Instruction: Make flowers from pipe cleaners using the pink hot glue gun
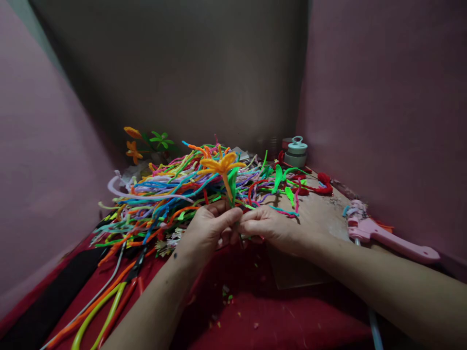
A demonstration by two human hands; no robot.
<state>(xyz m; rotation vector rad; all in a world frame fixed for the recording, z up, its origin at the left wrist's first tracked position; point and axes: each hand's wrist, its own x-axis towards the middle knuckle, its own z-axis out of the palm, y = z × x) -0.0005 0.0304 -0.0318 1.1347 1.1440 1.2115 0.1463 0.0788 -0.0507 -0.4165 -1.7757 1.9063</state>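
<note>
An orange pipe-cleaner flower (223, 167) with a green leaf (232, 182) on its stem stands upright in front of me. My left hand (215, 226) pinches its stem between thumb and fingers. Close beside it, my right hand (264, 223) has its fingertips pressed together at the same stem, just below the leaf. The exact spot they grip is partly hidden by my fingers. Behind both hands spreads a large heap of many-coloured pipe cleaners (164, 192).
Finished orange flowers (134, 151) stand at the back left. A lidded pale-green jar (296, 153) is at the back right. A pink glue gun (394, 238) lies at the right. Yellow-handled scissors (87, 311) rest at the lower left on red cloth (292, 316), which bears small scraps.
</note>
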